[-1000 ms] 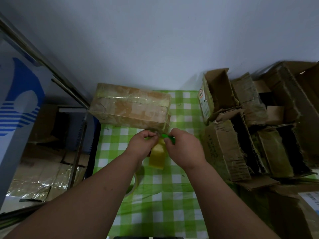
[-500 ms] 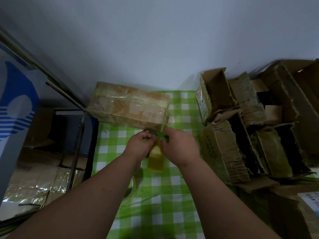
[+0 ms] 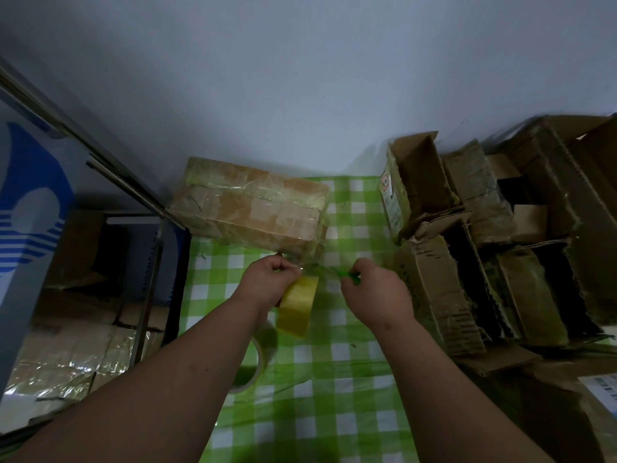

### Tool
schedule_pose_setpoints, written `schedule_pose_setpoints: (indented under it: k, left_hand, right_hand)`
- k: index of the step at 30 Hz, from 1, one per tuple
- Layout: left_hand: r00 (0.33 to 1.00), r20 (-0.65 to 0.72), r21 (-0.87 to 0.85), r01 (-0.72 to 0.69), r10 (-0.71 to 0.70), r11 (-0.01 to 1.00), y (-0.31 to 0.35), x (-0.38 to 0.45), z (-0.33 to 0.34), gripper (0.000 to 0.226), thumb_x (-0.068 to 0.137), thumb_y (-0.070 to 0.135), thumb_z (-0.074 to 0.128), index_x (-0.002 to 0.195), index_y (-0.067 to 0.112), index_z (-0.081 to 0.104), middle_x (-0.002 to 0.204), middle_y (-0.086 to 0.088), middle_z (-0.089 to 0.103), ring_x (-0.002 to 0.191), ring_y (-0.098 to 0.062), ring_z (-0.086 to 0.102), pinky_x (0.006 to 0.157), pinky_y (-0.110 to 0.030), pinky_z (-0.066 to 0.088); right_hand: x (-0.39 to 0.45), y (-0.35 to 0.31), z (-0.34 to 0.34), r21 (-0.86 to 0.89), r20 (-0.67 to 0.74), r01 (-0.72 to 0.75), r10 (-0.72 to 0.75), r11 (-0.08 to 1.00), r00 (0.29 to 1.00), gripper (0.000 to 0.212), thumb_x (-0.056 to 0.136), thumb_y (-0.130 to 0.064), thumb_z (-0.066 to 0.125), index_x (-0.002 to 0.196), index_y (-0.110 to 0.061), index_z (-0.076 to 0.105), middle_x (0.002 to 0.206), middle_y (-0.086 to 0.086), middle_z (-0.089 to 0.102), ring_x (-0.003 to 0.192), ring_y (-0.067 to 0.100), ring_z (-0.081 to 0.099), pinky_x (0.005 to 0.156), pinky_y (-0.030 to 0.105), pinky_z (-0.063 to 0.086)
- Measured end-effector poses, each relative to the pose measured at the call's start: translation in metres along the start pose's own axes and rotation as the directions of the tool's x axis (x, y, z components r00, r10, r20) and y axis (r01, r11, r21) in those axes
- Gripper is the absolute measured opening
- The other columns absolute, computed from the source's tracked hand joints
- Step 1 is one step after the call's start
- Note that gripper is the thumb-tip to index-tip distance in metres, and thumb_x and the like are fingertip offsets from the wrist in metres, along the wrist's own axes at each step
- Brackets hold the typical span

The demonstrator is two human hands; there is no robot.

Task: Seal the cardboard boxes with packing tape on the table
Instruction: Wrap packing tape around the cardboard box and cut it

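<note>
A closed cardboard box (image 3: 248,208) wrapped in clear tape lies at the back of the green checked table (image 3: 320,389). Just in front of it my left hand (image 3: 267,282) grips a yellowish roll of packing tape (image 3: 298,306) and pinches the tape near the box's front right corner. My right hand (image 3: 375,292) grips a small green-handled cutter (image 3: 347,275) a little to the right of the roll. A thin strip of tape stretches between the two hands.
A second tape roll (image 3: 253,362) lies on the table under my left forearm. Several open, worn cardboard boxes (image 3: 467,248) crowd the right side. A metal rail and blue-white board (image 3: 30,202) stand to the left, with flattened cartons (image 3: 66,349) below.
My right hand has drawn away to the right with the green cutter, opening a gap between the hands. The left hand stays on the roll by the box corner.
</note>
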State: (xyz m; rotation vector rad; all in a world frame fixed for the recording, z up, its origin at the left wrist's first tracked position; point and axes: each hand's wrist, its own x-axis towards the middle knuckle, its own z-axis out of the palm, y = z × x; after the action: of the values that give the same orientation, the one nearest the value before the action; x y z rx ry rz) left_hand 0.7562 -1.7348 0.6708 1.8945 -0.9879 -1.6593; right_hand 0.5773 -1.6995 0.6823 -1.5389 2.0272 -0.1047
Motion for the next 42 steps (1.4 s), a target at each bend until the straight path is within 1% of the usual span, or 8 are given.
schedule_pose_setpoints:
  k: [10, 16, 20, 22, 26, 36, 39, 42]
  left_hand:
    - [0.996, 0.083, -0.007, 0.03, -0.029, 1.0, -0.003, -0.004, 0.002, 0.004, 0.088, 0.018, 0.071, 0.088, 0.015, 0.068, 0.083, -0.003, 0.066, 0.071, -0.021, 0.06, 0.065, -0.033, 0.049]
    - [0.998, 0.068, 0.066, -0.017, 0.013, 0.998, 0.0, -0.004, 0.003, 0.005, 0.088, 0.017, 0.071, 0.087, 0.013, 0.068, 0.08, -0.006, 0.063, 0.069, -0.023, 0.054, 0.059, -0.03, 0.043]
    - [0.997, 0.068, 0.108, -0.026, 0.019, 0.994, 0.002, -0.004, 0.003, 0.004, 0.089, 0.018, 0.07, 0.086, 0.015, 0.07, 0.08, -0.007, 0.065, 0.069, -0.023, 0.055, 0.057, -0.028, 0.043]
    - [0.996, 0.084, 0.142, -0.039, 0.027, 0.989, 0.001, -0.004, 0.004, 0.006, 0.089, 0.017, 0.069, 0.083, 0.016, 0.069, 0.076, -0.007, 0.064, 0.066, -0.022, 0.053, 0.056, -0.028, 0.042]
    - [0.994, 0.109, 0.16, -0.047, 0.03, 0.986, -0.003, -0.007, 0.004, 0.01, 0.088, 0.015, 0.07, 0.079, 0.018, 0.07, 0.065, 0.0, 0.061, 0.056, -0.015, 0.049, 0.052, -0.024, 0.039]
    - [0.998, 0.063, 0.068, 0.016, -0.021, 0.998, -0.007, -0.014, 0.004, 0.004, 0.086, 0.018, 0.074, 0.089, 0.018, 0.075, 0.094, -0.012, 0.074, 0.086, -0.031, 0.068, 0.076, -0.044, 0.055]
    - [0.999, 0.054, 0.102, -0.008, 0.002, 0.995, -0.008, -0.013, 0.003, 0.01, 0.087, 0.02, 0.073, 0.096, 0.018, 0.077, 0.096, -0.01, 0.074, 0.094, -0.032, 0.069, 0.08, -0.049, 0.056]
    - [0.993, 0.055, 0.296, -0.113, 0.102, 0.949, -0.008, -0.008, 0.005, 0.024, 0.09, 0.022, 0.069, 0.112, 0.016, 0.074, 0.109, -0.007, 0.073, 0.099, -0.022, 0.067, 0.082, -0.035, 0.053]
  right_hand:
    - [-0.003, 0.023, 0.049, -0.037, 0.223, -0.158, 0.162, 0.987, 0.961, 0.028, 0.096, -0.023, 0.046, 0.123, -0.021, 0.052, 0.117, 0.009, 0.062, 0.106, 0.031, 0.06, 0.083, 0.035, 0.049]
    - [-0.006, 0.007, 0.035, -0.081, 0.085, -0.167, 0.174, 0.983, 0.981, 0.052, 0.093, -0.032, 0.05, 0.143, -0.036, 0.042, 0.152, 0.001, 0.032, 0.14, 0.027, 0.025, 0.113, 0.051, 0.02]
    - [-0.008, -0.022, 0.03, 0.542, 0.117, -0.172, 0.129, 0.823, 0.985, 0.049, 0.078, -0.049, 0.055, 0.121, -0.029, 0.066, 0.124, -0.005, 0.06, 0.121, 0.019, 0.054, 0.109, 0.048, 0.035]
    - [-0.009, -0.032, 0.032, 0.655, 0.181, -0.227, 0.141, 0.721, 0.973, 0.042, 0.065, -0.053, 0.056, 0.096, -0.029, 0.071, 0.099, -0.009, 0.069, 0.102, 0.016, 0.064, 0.1, 0.048, 0.045]
    - [-0.006, -0.031, 0.039, 0.671, 0.182, -0.277, 0.209, 0.688, 0.961, 0.012, 0.071, -0.04, 0.064, 0.071, -0.028, 0.065, 0.076, -0.008, 0.068, 0.087, 0.021, 0.065, 0.093, 0.053, 0.048]
    - [-0.009, -0.029, 0.038, 0.734, 0.164, -0.248, 0.19, 0.632, 0.968, 0.017, 0.09, -0.013, 0.064, 0.074, -0.02, 0.065, 0.076, -0.001, 0.066, 0.078, 0.018, 0.061, 0.077, 0.037, 0.052]
    - [-0.008, -0.033, 0.043, 0.658, 0.091, -0.173, 0.15, 0.733, 0.984, 0.014, 0.086, -0.031, 0.062, 0.074, -0.027, 0.066, 0.084, -0.001, 0.069, 0.085, 0.021, 0.065, 0.083, 0.045, 0.054]
    - [-0.01, -0.036, 0.046, 0.494, -0.017, -0.092, 0.115, 0.865, 0.993, 0.017, 0.084, -0.039, 0.056, 0.084, -0.029, 0.07, 0.095, -0.001, 0.066, 0.096, 0.022, 0.061, 0.088, 0.046, 0.049]
